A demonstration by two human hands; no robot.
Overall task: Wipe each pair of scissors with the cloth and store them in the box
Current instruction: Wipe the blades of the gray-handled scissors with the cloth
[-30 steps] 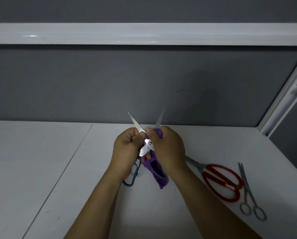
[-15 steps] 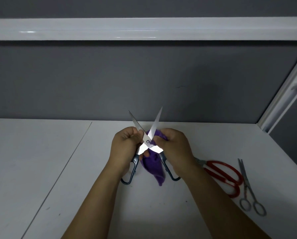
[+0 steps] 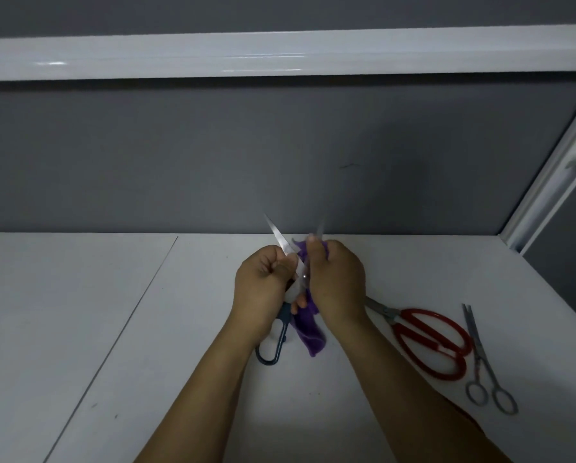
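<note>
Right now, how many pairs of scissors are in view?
3. The left hand holds the blue-handled pair against the cloth; the red-handled pair lies on the table to the right, the small silver pair right of it. Others may be out of frame.

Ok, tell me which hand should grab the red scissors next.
Probably right. The right hand is beside the red scissors, holding the cloth; the left hand grips the blue-handled scissors, farther away.

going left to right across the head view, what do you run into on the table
left hand → right hand → red-handled scissors → small silver scissors; the held scissors and purple cloth overlap the hands, so they are left out.
</note>
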